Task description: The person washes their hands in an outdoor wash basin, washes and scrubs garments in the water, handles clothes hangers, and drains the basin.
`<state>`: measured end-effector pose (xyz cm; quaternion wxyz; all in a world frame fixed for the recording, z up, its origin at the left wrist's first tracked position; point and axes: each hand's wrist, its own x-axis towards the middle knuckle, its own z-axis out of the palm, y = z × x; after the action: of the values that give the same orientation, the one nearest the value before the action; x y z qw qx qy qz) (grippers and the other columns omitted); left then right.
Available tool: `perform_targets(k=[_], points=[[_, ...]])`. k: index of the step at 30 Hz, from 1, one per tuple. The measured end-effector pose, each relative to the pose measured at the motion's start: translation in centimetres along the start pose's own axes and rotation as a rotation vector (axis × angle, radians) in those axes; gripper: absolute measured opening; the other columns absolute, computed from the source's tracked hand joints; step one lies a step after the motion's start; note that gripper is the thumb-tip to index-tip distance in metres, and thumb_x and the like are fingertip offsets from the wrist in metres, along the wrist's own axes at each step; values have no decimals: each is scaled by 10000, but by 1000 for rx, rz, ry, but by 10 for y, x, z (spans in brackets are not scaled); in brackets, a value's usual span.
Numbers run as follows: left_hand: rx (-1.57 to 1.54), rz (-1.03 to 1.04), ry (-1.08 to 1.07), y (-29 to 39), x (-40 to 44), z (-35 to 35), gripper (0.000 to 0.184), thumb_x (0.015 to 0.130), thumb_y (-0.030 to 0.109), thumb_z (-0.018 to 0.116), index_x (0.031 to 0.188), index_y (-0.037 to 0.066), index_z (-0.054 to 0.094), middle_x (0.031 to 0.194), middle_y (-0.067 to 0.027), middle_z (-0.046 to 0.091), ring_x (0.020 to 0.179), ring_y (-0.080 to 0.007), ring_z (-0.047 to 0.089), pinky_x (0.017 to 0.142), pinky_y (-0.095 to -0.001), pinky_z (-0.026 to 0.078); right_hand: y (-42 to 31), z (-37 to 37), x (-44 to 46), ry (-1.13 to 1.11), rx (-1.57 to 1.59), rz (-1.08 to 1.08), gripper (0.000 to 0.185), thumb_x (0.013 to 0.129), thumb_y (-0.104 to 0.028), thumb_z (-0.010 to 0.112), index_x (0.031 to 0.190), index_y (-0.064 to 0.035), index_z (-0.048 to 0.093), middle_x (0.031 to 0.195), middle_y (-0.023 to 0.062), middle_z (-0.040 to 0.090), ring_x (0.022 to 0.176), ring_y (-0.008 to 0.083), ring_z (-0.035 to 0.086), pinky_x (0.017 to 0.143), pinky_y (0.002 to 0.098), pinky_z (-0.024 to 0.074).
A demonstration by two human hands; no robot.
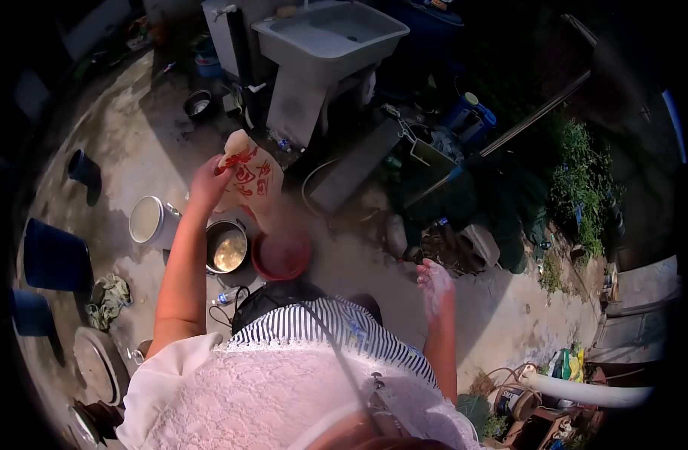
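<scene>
My left hand [207, 184] is closed on the top of a pale plastic bag [250, 180] with red printed characters. The bag hangs with its narrow lower end over a red basin [281, 255] on the ground, and the air around the basin looks hazy. Close beside the basin stands a metal pot [227, 247] holding liquid that glints in the sun. White powder coats my right hand [435, 286], held out to the right over the concrete. Its fingers are loosely bent, and I see nothing in them.
A white bucket [153, 220] stands left of the pot, with a plastic bottle [230, 295] nearer me. Dark blue tubs [55, 255] and a crumpled cloth [109, 301] lie farther left. Ahead is a stone sink [332, 30]; a flat slab [356, 165] and clutter lie to its right.
</scene>
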<state>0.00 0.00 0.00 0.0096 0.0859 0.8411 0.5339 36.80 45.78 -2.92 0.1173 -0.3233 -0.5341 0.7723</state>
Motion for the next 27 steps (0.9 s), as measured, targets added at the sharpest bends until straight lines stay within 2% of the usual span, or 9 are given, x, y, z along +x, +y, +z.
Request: perform_targets(k=[2, 3, 5, 6, 8, 11, 16, 20, 27], points=[[67, -39, -8, 14, -25, -27, 377, 982, 236, 724, 1293, 24, 706, 1140, -107, 786, 1042, -158, 703, 928, -333, 535, 6, 2, -25, 18, 1, 97, 369, 1098, -196, 573, 1381, 40, 590, 1141, 105, 722, 911, 123, 643, 817, 254, 526], [99, -53, 17, 37, 58, 11, 374, 982, 231, 721, 1291, 21, 706, 1132, -106, 786, 1032, -157, 704, 923, -333, 537, -8, 6, 83, -29, 5, 96, 367, 1097, -196, 573, 1378, 39, 591, 1138, 101, 720, 905, 119, 640, 812, 252, 523], [98, -115, 55, 60, 83, 31, 369, 983, 222, 715, 1287, 14, 706, 1116, -104, 787, 1014, -154, 706, 911, -334, 540, -20, 7, 143, -94, -56, 90, 363, 1097, -195, 575, 1374, 38, 593, 1130, 93, 718, 893, 112, 633, 803, 247, 518], [-12, 8, 192, 68, 147, 61, 371, 980, 216, 719, 1290, 12, 709, 1117, -111, 787, 997, -166, 710, 902, -332, 542, -77, 14, 230, -135, -39, -22, 360, 1097, -200, 579, 1372, 32, 595, 1123, 82, 716, 883, 105, 626, 794, 239, 509], [12, 4, 261, 72, 200, 67, 383, 976, 220, 725, 1297, 12, 709, 1117, -109, 785, 998, -165, 705, 902, -329, 541, -116, 36, 312, -211, -45, -98, 358, 1096, -201, 583, 1372, 27, 596, 1123, 77, 714, 882, 102, 623, 793, 236, 506], [15, -50, 279, 81, 218, 78, 390, 967, 243, 741, 1286, 19, 719, 1098, -82, 777, 986, -146, 690, 894, -321, 540, -126, 64, 381, -276, -22, -15, 343, 1089, -218, 593, 1338, 15, 631, 1109, 63, 717, 879, 90, 616, 791, 235, 499], [-130, -122, 378, 147, 313, 121, 363, 986, 254, 738, 1235, -8, 704, 1045, -50, 757, 900, -111, 682, 816, -288, 542, -200, 142, 536, -324, -14, -20, 315, 1085, -226, 587, 1293, -5, 670, 1092, 31, 723, 863, 81, 614, 768, 232, 484], [-91, -124, 468, 143, 421, 135, 336, 977, 244, 747, 1200, -6, 712, 1034, -50, 759, 883, -123, 696, 800, -294, 548, -220, 193, 661, -339, 81, -31, 311, 1085, -226, 590, 1294, -7, 662, 1089, 33, 722, 869, 88, 619, 779, 239, 495], [-9, -158, 359, 167, 646, 149, 363, 973, 272, 740, 1206, -5, 716, 1030, -78, 759, 890, -133, 692, 830, -312, 551, -282, 215, 803, -241, -89, 68, 296, 1081, -234, 620, 1295, -34, 666, 1079, 18, 722, 887, 97, 630, 800, 249, 509]])
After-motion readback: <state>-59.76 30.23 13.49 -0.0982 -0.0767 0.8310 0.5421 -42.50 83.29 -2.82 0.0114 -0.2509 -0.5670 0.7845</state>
